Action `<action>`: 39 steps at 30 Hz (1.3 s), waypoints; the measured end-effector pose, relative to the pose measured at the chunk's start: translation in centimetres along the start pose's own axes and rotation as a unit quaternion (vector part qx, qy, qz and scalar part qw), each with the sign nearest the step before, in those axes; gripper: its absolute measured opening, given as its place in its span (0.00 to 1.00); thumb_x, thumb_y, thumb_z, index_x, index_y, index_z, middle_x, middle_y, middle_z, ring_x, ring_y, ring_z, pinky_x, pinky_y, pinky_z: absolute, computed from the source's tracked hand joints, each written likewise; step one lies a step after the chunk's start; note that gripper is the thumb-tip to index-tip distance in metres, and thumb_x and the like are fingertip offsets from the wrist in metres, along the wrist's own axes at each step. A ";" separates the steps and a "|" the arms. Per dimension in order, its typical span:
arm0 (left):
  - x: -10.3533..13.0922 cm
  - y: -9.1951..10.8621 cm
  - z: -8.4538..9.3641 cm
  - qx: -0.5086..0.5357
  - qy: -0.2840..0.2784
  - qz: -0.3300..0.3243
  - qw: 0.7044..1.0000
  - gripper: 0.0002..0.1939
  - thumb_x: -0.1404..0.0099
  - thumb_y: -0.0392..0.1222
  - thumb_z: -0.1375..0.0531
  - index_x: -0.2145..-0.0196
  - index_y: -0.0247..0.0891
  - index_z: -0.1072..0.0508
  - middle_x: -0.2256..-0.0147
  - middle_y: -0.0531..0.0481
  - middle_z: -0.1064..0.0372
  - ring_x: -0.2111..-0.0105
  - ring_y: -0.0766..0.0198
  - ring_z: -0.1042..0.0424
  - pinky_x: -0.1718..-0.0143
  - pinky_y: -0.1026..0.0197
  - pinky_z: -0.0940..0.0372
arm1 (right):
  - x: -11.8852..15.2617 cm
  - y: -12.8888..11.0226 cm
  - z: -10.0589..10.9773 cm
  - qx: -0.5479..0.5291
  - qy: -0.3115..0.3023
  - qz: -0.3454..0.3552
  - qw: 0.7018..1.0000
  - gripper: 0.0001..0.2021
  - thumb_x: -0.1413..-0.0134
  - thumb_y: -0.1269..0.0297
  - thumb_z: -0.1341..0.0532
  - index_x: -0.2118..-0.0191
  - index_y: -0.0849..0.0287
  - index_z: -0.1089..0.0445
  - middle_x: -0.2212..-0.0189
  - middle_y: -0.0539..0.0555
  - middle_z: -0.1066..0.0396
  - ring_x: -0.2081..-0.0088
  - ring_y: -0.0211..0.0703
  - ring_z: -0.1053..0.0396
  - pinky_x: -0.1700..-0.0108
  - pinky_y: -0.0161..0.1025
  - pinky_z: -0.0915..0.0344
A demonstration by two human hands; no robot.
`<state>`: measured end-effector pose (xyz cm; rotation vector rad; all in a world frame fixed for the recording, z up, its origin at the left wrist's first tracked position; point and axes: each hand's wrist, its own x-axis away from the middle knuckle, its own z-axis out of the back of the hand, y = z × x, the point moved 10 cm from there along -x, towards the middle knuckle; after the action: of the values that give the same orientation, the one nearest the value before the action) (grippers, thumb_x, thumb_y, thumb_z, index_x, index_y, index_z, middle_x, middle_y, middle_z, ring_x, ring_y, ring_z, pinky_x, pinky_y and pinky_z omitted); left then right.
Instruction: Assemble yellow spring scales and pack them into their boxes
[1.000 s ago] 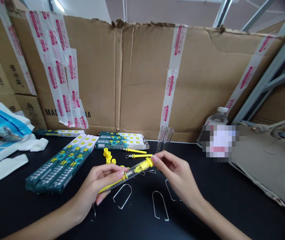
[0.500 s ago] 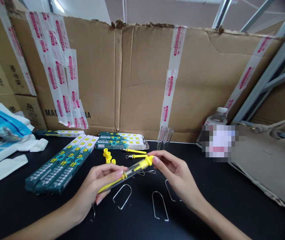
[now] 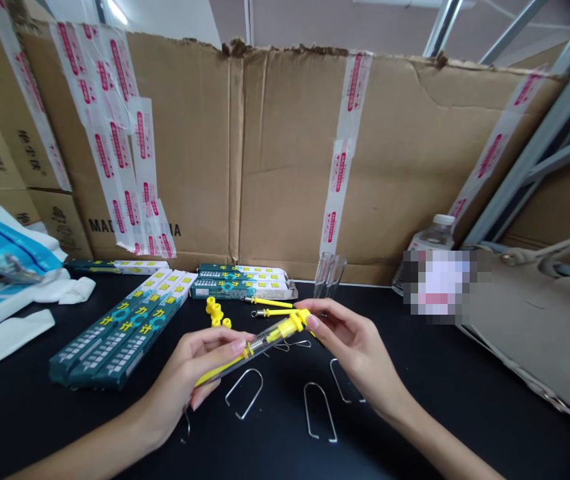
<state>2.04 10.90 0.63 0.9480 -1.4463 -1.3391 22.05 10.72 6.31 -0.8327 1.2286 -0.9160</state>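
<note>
My left hand [image 3: 199, 370] is wrapped round a clear tubular spring scale [image 3: 265, 341], which slants up to the right. Inside its tube sit a yellow rod and a metal spring. At the upper end, the fingertips of my right hand [image 3: 347, 340] pinch the yellow end cap [image 3: 303, 319]. A wire hook [image 3: 188, 423] hangs below my left hand. On the black table beneath lie bent wire loops, one at the centre [image 3: 245, 393] and another loop [image 3: 321, 412] further right. Behind the tube are yellow rods with springs [image 3: 277, 312] and several small yellow caps [image 3: 213, 308].
Dark green boxes [image 3: 119, 333] lie at the left, more boxes [image 3: 239, 283] at the back. Clear tubes [image 3: 329, 277] stand before a cardboard wall [image 3: 285, 153]. A bottle [image 3: 435, 233] and a beige bag [image 3: 539, 320] are at the right, blue-and-white packaging [image 3: 5, 267] far left.
My right fingertips and the yellow end cap have turned slightly at the tube's upper end. My left hand keeps its hold in the same place.
</note>
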 end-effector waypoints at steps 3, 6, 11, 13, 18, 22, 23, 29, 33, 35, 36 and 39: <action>0.0 0.0 0.0 0.002 0.001 0.002 1.000 0.22 0.42 0.56 0.34 0.59 0.34 0.21 0.76 0.52 0.30 0.89 0.82 0.53 0.86 0.68 0.66 | 0.1 0.0 0.0 0.004 -0.002 0.002 1.000 0.11 0.40 0.55 0.37 0.57 0.55 0.25 0.59 0.54 0.24 0.58 0.45 0.28 0.55 0.39 0.33; 0.1 0.1 0.0 0.001 0.002 0.003 1.000 0.23 0.42 0.56 0.35 0.59 0.33 0.21 0.79 0.54 0.34 0.89 0.81 0.53 0.86 0.68 0.66 | 0.1 -0.1 -0.1 0.010 -0.008 0.006 1.000 0.11 0.40 0.55 0.37 0.57 0.54 0.24 0.60 0.54 0.24 0.58 0.45 0.28 0.54 0.39 0.33; 0.3 0.3 0.0 -0.003 0.012 0.002 1.000 0.22 0.42 0.55 0.35 0.59 0.33 0.21 0.77 0.53 0.32 0.89 0.81 0.53 0.85 0.67 0.66 | 0.0 -0.1 -0.2 0.013 -0.010 0.009 1.000 0.11 0.40 0.55 0.37 0.57 0.53 0.24 0.60 0.53 0.24 0.59 0.45 0.28 0.55 0.39 0.33; 0.3 0.4 -0.1 -0.005 0.011 -0.001 1.000 0.21 0.41 0.55 0.35 0.59 0.33 0.21 0.77 0.53 0.33 0.89 0.81 0.53 0.85 0.67 0.67 | 0.1 -0.1 -0.2 0.016 -0.009 0.010 1.000 0.11 0.40 0.55 0.37 0.57 0.53 0.24 0.61 0.53 0.24 0.59 0.45 0.28 0.55 0.39 0.33; 0.3 0.2 0.0 -0.010 0.008 -0.001 1.000 0.21 0.41 0.55 0.35 0.59 0.34 0.21 0.75 0.52 0.32 0.89 0.82 0.53 0.85 0.68 0.66 | 0.1 -0.1 -0.2 0.021 -0.006 0.003 1.000 0.11 0.40 0.54 0.37 0.58 0.54 0.24 0.61 0.53 0.24 0.60 0.45 0.29 0.56 0.39 0.33; 0.2 0.2 -0.1 -0.010 0.002 -0.002 1.000 0.22 0.41 0.55 0.36 0.60 0.33 0.21 0.74 0.50 0.29 0.89 0.82 0.53 0.86 0.68 0.66 | 0.1 0.2 -0.3 0.007 0.000 -0.014 1.000 0.12 0.42 0.53 0.37 0.60 0.55 0.24 0.64 0.53 0.25 0.61 0.44 0.29 0.57 0.38 0.33; 0.2 0.2 -0.1 -0.010 0.002 -0.004 1.000 0.22 0.41 0.55 0.36 0.60 0.33 0.21 0.73 0.50 0.29 0.89 0.82 0.53 0.86 0.68 0.66 | 0.1 0.3 -0.2 0.002 0.004 -0.018 1.000 0.12 0.42 0.52 0.36 0.61 0.55 0.24 0.64 0.52 0.25 0.62 0.43 0.29 0.58 0.38 0.33; 0.2 0.1 -0.1 -0.008 0.004 -0.004 1.000 0.21 0.41 0.55 0.35 0.60 0.33 0.21 0.77 0.53 0.32 0.89 0.81 0.53 0.86 0.68 0.65 | 0.0 0.9 -0.3 -0.071 0.025 -0.043 0.996 0.13 0.47 0.54 0.32 0.59 0.54 0.23 0.65 0.51 0.23 0.63 0.40 0.28 0.58 0.35 0.30; -0.2 -0.2 0.0 -0.005 -0.005 -0.009 1.000 0.22 0.42 0.56 0.35 0.60 0.33 0.20 0.76 0.52 0.30 0.90 0.81 0.53 0.87 0.68 0.65 | 0.1 0.9 -0.2 -0.098 0.041 -0.043 0.993 0.11 0.48 0.56 0.31 0.61 0.54 0.23 0.68 0.49 0.23 0.68 0.36 0.27 0.61 0.33 0.29; -0.5 -0.4 0.0 -0.003 -0.011 -0.011 1.000 0.23 0.42 0.57 0.35 0.60 0.33 0.20 0.78 0.53 0.31 0.90 0.81 0.53 0.88 0.68 0.65 | 0.2 1.0 -0.1 -0.102 0.048 -0.043 0.993 0.10 0.48 0.56 0.30 0.63 0.55 0.22 0.67 0.50 0.23 0.68 0.37 0.27 0.62 0.32 0.28; -0.5 -0.4 0.0 -0.003 -0.011 -0.010 1.000 0.24 0.43 0.58 0.35 0.60 0.33 0.20 0.78 0.53 0.32 0.91 0.81 0.53 0.88 0.68 0.65 | 0.3 1.0 -0.1 -0.106 0.050 -0.045 0.992 0.10 0.48 0.56 0.30 0.63 0.56 0.22 0.66 0.51 0.23 0.67 0.38 0.26 0.61 0.33 0.28; -0.4 -0.4 0.2 0.000 -0.003 -0.008 1.000 0.24 0.42 0.57 0.35 0.58 0.33 0.21 0.77 0.53 0.32 0.90 0.81 0.53 0.87 0.67 0.66 | 0.5 1.4 -0.3 -0.115 0.051 -0.052 0.991 0.12 0.48 0.56 0.30 0.60 0.55 0.22 0.64 0.52 0.22 0.63 0.41 0.25 0.57 0.36 0.27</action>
<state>1.96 11.29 0.20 0.9575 -1.4468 -1.3547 22.00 10.85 4.84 -1.0511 1.4094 -0.9213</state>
